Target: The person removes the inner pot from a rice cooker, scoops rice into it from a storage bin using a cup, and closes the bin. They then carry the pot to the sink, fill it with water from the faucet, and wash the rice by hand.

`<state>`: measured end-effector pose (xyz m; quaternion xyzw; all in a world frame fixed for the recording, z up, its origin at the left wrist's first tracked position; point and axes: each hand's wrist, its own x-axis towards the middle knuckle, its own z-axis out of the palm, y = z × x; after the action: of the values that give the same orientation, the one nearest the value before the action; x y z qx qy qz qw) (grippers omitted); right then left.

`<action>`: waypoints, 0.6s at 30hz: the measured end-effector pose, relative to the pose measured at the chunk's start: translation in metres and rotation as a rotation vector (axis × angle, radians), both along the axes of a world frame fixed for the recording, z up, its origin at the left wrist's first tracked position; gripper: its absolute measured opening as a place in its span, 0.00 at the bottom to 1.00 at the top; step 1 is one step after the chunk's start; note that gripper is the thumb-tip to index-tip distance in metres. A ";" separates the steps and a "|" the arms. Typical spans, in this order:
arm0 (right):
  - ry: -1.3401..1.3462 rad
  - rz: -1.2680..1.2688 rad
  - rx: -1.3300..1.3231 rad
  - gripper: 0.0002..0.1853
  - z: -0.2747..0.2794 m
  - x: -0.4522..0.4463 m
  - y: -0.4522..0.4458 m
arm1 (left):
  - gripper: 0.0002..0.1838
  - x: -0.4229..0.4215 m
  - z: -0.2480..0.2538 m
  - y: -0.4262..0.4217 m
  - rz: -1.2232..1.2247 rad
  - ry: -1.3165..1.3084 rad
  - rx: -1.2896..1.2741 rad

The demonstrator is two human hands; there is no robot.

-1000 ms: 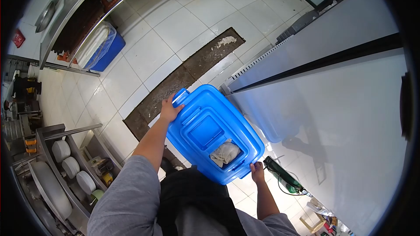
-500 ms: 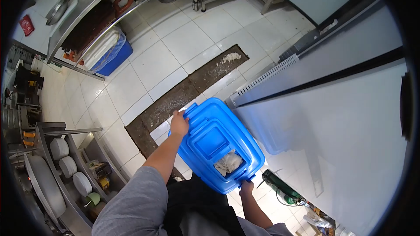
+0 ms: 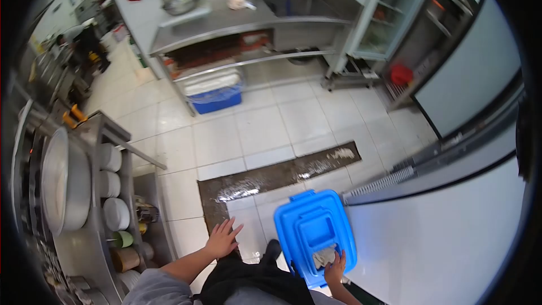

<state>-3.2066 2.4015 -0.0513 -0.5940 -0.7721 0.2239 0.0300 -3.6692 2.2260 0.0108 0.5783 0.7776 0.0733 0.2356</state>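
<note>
A blue lidded bin (image 3: 285,231) stands on the tiled floor against the white cabinet, seen from above. Through the opening in its lid a pale crumpled cloth or bag (image 3: 324,256) shows. My left hand (image 3: 222,239) is in the air left of the bin, fingers spread and holding nothing. Over the near right part of the lid, beside the opening, is my right hand (image 3: 335,270), its fingers apart; whether it touches the pale material I cannot tell.
A steel rack (image 3: 135,203) with stacked bowls stands at left. A dark floor channel (image 3: 265,178) crosses ahead. Beyond are a steel counter (image 3: 214,25), a blue cooler (image 3: 217,101) and a red bowl (image 3: 401,74). A co-worker (image 3: 84,42) bends at far left.
Both hands have come off the bin's handles, and the bin now stands beside the cabinet. My left hand has moved away from it. The view has tilted up, showing more of the room.
</note>
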 end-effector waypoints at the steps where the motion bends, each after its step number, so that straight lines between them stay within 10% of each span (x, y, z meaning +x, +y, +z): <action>1: 0.018 0.112 0.020 0.33 0.008 -0.024 0.010 | 0.44 -0.022 0.012 -0.038 -0.006 0.081 -0.044; 5: 0.122 0.388 0.082 0.30 0.028 -0.161 0.044 | 0.42 -0.101 0.072 -0.158 0.372 0.231 -0.035; 13: 0.374 0.970 -0.043 0.22 0.098 -0.576 -0.050 | 0.32 -0.290 0.199 -0.359 1.312 0.991 0.851; 18: 0.563 1.236 -0.679 0.27 0.211 -0.803 -0.224 | 0.33 -0.406 0.249 -0.542 2.184 1.119 1.139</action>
<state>-4.0093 2.1775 0.1597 0.0496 -0.8163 0.5685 -0.0893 -4.0755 1.6836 0.2594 -0.3611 0.6891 0.2878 -0.5585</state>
